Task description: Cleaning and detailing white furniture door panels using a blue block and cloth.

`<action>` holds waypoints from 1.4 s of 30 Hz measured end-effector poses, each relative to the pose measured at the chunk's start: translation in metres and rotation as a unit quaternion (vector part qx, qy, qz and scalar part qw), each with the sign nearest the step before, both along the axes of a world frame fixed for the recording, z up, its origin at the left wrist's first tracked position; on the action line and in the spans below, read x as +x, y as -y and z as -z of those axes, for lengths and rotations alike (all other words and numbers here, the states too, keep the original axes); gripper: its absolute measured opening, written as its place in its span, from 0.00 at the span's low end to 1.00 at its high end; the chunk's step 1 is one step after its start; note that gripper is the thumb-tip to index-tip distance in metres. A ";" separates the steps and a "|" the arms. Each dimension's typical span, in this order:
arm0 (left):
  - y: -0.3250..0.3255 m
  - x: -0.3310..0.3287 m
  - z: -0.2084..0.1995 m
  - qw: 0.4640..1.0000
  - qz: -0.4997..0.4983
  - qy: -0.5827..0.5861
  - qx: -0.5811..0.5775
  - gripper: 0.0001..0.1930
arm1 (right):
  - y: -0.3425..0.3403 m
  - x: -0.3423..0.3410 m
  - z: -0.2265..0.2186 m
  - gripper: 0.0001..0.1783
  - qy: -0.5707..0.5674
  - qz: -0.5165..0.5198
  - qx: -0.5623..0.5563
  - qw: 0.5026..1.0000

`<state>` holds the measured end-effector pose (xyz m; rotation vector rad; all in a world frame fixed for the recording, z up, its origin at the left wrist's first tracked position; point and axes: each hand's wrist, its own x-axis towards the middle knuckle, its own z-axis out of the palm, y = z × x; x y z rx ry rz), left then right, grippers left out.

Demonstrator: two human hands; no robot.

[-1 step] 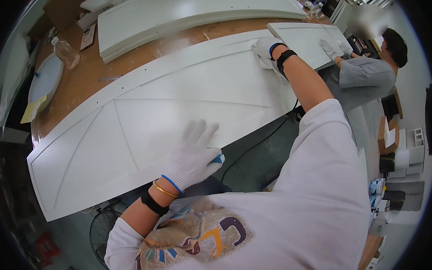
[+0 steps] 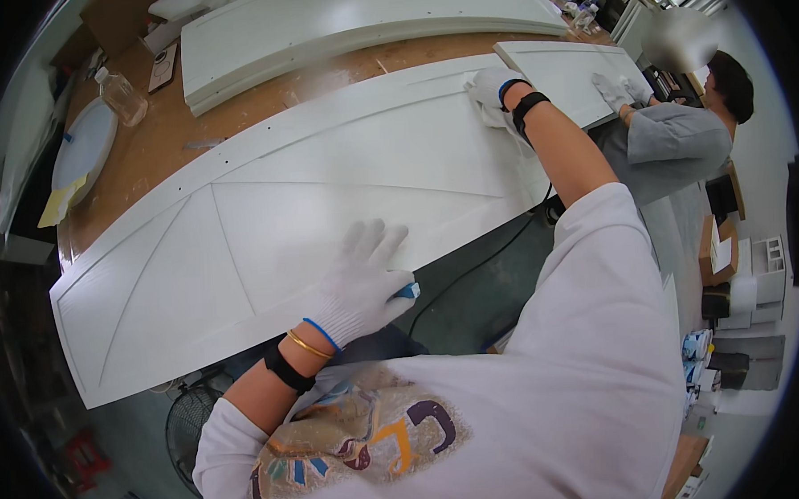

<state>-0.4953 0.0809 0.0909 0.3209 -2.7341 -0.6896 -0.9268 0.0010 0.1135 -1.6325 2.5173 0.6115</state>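
A long white panel (image 2: 351, 162) with grooved lines lies across the table before me. My left hand (image 2: 361, 278), in a white knit glove, rests over its near edge with the fingers stretched forward. Between its thumb and palm sits a small blue object with a whitish end (image 2: 408, 291); most of it is hidden. My right hand (image 2: 490, 87), also gloved, reaches to the right part of the panel and presses a white cloth (image 2: 506, 129) onto the surface. The right fingers are bent around the cloth and partly hidden.
Behind lies a stack of white panels (image 2: 355, 37) on the brown table (image 2: 176, 139). A clear bottle (image 2: 123, 99) and a round white plate (image 2: 87, 147) stand at left. At right, a person in grey (image 2: 671, 144) has gloved hands on another white panel (image 2: 565, 68). A fan (image 2: 189, 428) stands below.
My left hand has shifted very slightly to the right with the blue object. My right hand and the cloth look unmoved.
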 end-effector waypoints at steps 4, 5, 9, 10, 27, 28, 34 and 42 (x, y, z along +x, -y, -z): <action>-0.001 -0.011 0.004 0.999 0.016 0.009 -0.030 0.12 | -0.011 -0.003 -0.002 0.22 -0.003 -0.009 0.009 1.000; -0.002 -0.011 0.003 0.999 0.018 0.011 -0.029 0.12 | -0.013 0.001 -0.005 0.22 -0.001 -0.002 0.021 1.000; -0.003 -0.012 0.003 0.998 0.011 0.022 -0.056 0.13 | -0.037 0.007 -0.010 0.23 0.004 0.014 0.042 0.999; -0.003 -0.012 0.003 0.998 0.014 0.023 -0.058 0.13 | -0.047 0.006 -0.011 0.23 0.006 0.025 0.033 0.999; -0.005 -0.011 0.007 0.996 0.010 0.028 -0.088 0.14 | -0.173 0.041 -0.018 0.21 0.029 0.038 0.076 0.996; -0.004 -0.011 0.007 0.995 0.010 0.035 -0.090 0.14 | -0.176 0.045 -0.024 0.20 0.044 0.041 0.070 0.996; -0.005 -0.012 0.005 0.996 0.023 0.030 -0.086 0.15 | -0.211 0.018 -0.026 0.18 0.071 0.049 0.038 0.996; -0.001 -0.014 0.006 0.996 0.014 0.008 -0.091 0.15 | -0.298 -0.022 0.006 0.14 0.012 0.221 -0.023 0.975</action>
